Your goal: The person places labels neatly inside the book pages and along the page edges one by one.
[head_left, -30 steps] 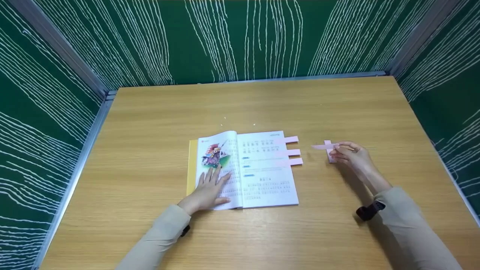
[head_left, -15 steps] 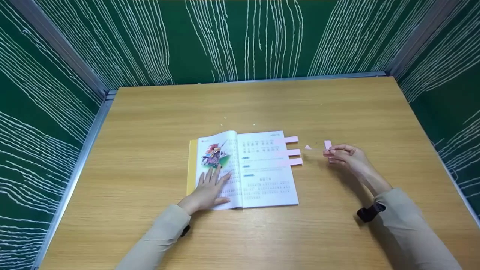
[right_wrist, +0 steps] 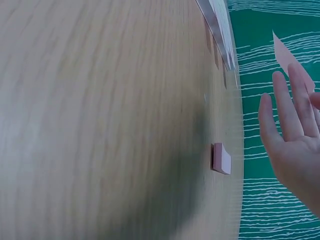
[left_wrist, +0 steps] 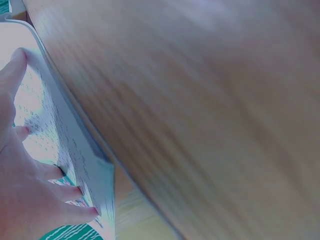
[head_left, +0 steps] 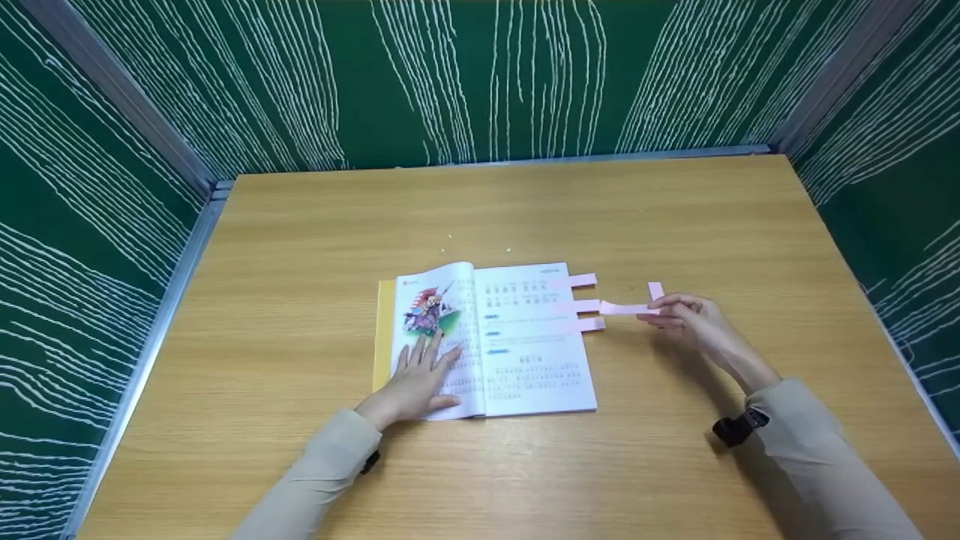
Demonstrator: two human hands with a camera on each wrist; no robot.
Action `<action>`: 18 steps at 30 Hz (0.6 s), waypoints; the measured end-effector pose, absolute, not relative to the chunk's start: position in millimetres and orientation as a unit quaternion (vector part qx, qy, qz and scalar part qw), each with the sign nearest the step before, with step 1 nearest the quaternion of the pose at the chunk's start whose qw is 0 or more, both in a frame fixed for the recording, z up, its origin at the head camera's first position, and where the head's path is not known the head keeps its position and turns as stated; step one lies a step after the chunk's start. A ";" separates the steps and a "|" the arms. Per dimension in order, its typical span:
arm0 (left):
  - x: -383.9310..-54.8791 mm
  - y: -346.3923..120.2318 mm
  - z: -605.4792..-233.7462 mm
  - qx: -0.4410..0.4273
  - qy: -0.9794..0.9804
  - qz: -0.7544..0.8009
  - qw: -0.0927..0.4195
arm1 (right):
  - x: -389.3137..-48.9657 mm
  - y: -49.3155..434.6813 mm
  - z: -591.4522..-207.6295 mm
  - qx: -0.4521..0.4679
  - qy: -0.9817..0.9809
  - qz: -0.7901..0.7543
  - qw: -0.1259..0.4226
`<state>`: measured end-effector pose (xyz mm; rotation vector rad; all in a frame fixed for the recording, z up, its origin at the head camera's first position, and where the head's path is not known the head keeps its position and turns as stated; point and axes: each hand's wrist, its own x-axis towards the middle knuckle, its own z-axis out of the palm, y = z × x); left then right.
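"Where was the pink strip [head_left: 624,308]?"

"Above the table [head_left: 480,480], right of the book [head_left: 532,341]. From the head view its loose end met the middle of three pink tabs [head_left: 589,306]; whether they touched, I couldn't tell."

"How was it held?"

"The right hand [head_left: 701,326] pinched one end, probably to leave most of its length free. The pink pad [head_left: 656,289] lay near that hand, presumably for easy reach."

"And the left hand [head_left: 414,384]?"

"Flat on the left page [head_left: 463,322], fingers spread, grasping nothing, likely so the pages couldn't spring over."
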<state>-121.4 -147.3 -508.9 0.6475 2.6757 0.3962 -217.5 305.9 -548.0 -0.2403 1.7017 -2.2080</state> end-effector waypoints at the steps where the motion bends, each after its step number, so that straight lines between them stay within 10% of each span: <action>1: -121.4 -147.3 -508.8 0.230 0.947 0.139 0.179 | -218.0 306.1 -549.5 -0.081 0.597 -0.779 0.172; 18: -121.9 -147.2 -507.1 0.240 0.945 0.134 0.178 | -215.0 297.9 -554.6 -0.100 0.687 -0.698 0.176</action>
